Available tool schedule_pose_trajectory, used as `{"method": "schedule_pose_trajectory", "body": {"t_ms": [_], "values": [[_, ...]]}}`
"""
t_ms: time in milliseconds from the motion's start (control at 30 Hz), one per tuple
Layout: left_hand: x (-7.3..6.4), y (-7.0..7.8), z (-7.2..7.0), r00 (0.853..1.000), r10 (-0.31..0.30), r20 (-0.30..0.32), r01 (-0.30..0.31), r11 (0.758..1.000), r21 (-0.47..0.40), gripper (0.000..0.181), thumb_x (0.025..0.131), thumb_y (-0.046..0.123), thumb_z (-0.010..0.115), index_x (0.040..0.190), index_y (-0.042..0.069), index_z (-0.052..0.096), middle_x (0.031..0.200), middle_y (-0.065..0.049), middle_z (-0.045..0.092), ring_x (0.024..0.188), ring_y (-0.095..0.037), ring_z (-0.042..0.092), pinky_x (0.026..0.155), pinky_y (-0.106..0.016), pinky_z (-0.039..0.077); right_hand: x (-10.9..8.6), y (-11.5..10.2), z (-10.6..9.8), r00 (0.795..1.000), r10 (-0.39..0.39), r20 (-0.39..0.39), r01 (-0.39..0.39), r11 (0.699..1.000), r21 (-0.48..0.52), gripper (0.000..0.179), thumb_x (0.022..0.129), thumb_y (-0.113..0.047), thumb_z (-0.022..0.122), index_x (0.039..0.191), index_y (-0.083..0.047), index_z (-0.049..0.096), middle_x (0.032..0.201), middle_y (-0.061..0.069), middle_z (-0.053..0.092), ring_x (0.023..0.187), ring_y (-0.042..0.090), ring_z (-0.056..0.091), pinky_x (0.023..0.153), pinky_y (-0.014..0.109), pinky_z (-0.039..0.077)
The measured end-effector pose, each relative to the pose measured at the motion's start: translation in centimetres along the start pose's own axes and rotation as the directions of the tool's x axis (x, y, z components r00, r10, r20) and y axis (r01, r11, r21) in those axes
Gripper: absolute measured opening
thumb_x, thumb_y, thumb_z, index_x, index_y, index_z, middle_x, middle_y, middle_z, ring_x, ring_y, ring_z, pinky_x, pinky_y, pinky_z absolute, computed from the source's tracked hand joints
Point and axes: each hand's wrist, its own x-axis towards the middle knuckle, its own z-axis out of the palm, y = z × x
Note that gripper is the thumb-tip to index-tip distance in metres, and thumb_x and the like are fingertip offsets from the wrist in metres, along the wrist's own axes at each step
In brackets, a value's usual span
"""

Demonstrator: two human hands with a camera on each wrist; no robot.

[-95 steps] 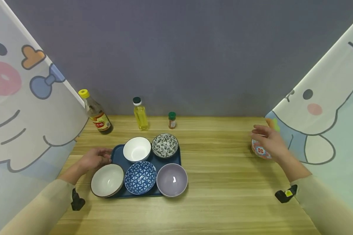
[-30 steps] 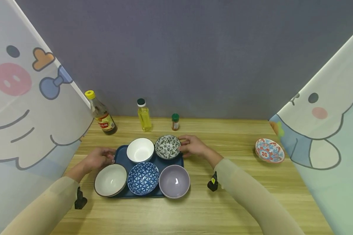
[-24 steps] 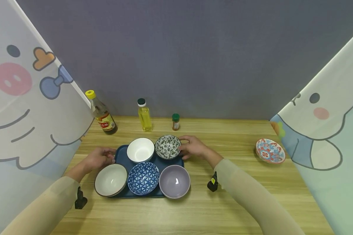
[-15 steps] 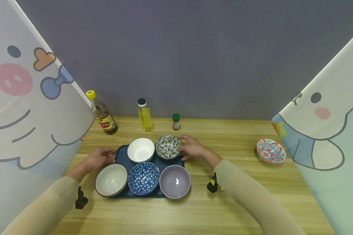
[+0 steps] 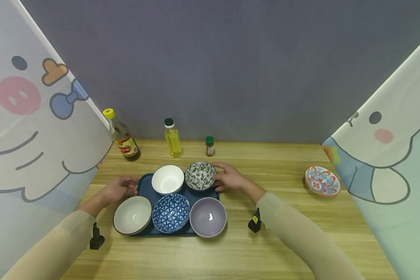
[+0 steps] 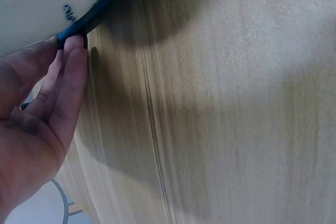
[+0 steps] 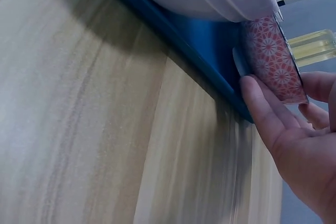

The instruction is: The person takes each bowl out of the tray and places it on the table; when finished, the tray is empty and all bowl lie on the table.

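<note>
My left hand (image 5: 120, 189) is at the left edge of a dark blue tray (image 5: 146, 186), thumb and fingers pinching its rim in the left wrist view. My right hand (image 5: 229, 177) holds a small bowl (image 5: 199, 175) with a black-and-white floral inside at the tray's back right corner. In the right wrist view this bowl's outside (image 7: 270, 56) shows a red-and-white pattern, with a digit low by its foot and others at the rim. Also on the tray are a white bowl (image 5: 167, 179), a cream bowl (image 5: 132, 215), a blue triangle-patterned bowl (image 5: 171, 213) and a lilac bowl (image 5: 208, 217).
Along the back of the wooden table (image 5: 266, 155) stand a dark sauce bottle (image 5: 126, 144) with a yellow cap, an oil bottle (image 5: 173, 140) and a green-capped spice jar (image 5: 209, 147). Far right sits a red-and-blue patterned bowl (image 5: 322, 181). Cartoon-printed panels flank both sides.
My right hand has left the red-and-blue bowl at the far right and come left to the floral bowl. Over the last second both hands stay nearly still. The left remains at the tray.
</note>
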Motion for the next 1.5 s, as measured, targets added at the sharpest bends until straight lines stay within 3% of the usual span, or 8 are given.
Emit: {"method": "schedule_pose_trajectory", "body": {"t_ms": [333, 667, 867, 1200, 1500], "values": [[-0.1, -0.2, 0.1, 0.999, 0.036, -0.02, -0.036, 0.999, 0.01, 0.048, 0.09, -0.004, 0.068, 0.134, -0.016, 0.054, 0.096, -0.015, 0.07, 0.083, -0.02, 0.063, 0.066, -0.027, 0.052, -0.4, 0.3, 0.4, 0.995, -0.007, -0.097, 0.013, 0.998, 0.065, 0.058, 0.101, -0.008, 0.062, 0.156, -0.013, 0.044, 0.118, 0.033, 0.069, 0.092, 0.04, 0.075, 0.077, 0.051, 0.061], [0.0, -0.3, 0.3, 1.0, 0.001, -0.019, -0.001, 1.0, 0.019, 0.048, 0.09, -0.006, 0.066, 0.136, -0.014, 0.054, 0.096, -0.012, 0.069, 0.085, -0.02, 0.063, 0.068, -0.028, 0.053, -0.5, 1.0, 0.8, 0.979, -0.001, -0.203, 0.022, 0.995, 0.1, 0.055, 0.096, -0.008, 0.065, 0.149, -0.012, 0.054, 0.101, 0.029, 0.073, 0.08, 0.035, 0.076, 0.07, 0.047, 0.062], [-0.1, -0.3, 0.3, 1.0, -0.008, -0.023, 0.009, 1.0, 0.016, 0.048, 0.09, -0.007, 0.065, 0.136, -0.015, 0.053, 0.096, -0.013, 0.069, 0.085, -0.02, 0.063, 0.067, -0.028, 0.053, -0.8, 1.0, 0.6, 0.973, -0.012, -0.232, 0.047, 0.988, 0.146, 0.054, 0.096, -0.008, 0.064, 0.149, -0.011, 0.053, 0.104, 0.032, 0.072, 0.08, 0.035, 0.076, 0.073, 0.049, 0.061], [-0.3, -0.1, 0.4, 0.999, -0.019, -0.027, 0.019, 1.0, -0.007, 0.049, 0.09, -0.007, 0.065, 0.137, -0.015, 0.053, 0.096, -0.014, 0.069, 0.083, -0.019, 0.063, 0.065, -0.028, 0.052, -2.2, -1.0, -1.1, 0.964, -0.041, -0.263, 0.103, 0.968, 0.229, 0.05, 0.098, -0.008, 0.061, 0.148, -0.012, 0.055, 0.117, 0.033, 0.069, 0.084, 0.036, 0.077, 0.078, 0.051, 0.06], [-0.5, 0.2, 0.3, 1.0, -0.02, -0.013, 0.02, 1.0, -0.017, 0.049, 0.091, -0.009, 0.063, 0.138, -0.015, 0.051, 0.097, -0.016, 0.069, 0.084, -0.019, 0.064, 0.066, -0.029, 0.054, -4.6, -2.8, -4.3, 0.94, -0.084, -0.332, 0.177, 0.949, 0.26, 0.05, 0.101, -0.01, 0.058, 0.151, -0.01, 0.052, 0.122, 0.03, 0.068, 0.08, 0.031, 0.077, 0.079, 0.051, 0.06]]}}
